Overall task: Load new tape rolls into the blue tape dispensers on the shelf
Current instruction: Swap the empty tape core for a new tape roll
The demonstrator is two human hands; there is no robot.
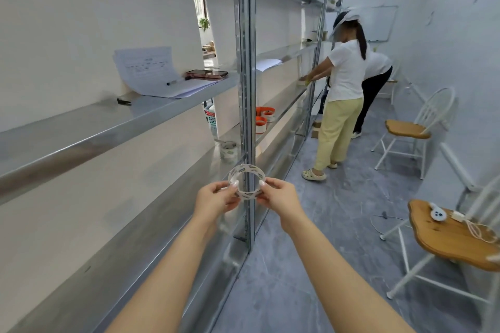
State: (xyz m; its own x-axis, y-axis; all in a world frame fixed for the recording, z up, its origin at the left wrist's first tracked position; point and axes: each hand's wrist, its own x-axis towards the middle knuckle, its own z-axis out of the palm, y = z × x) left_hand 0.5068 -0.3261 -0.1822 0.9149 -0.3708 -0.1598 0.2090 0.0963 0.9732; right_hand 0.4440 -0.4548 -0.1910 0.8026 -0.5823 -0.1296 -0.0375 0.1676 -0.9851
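A thin white tape ring with small printed labels is held up in front of the metal shelf upright. My left hand pinches its left side and my right hand pinches its right side. A stack of clear tape rolls stands on the middle shelf just left of the upright. Beyond the upright, orange-and-white dispensers sit on the same shelf level. No blue dispenser shows.
Papers, a marker and a phone lie on the upper shelf. Two people work at the shelves farther down the aisle. White chairs with wooden seats line the right side.
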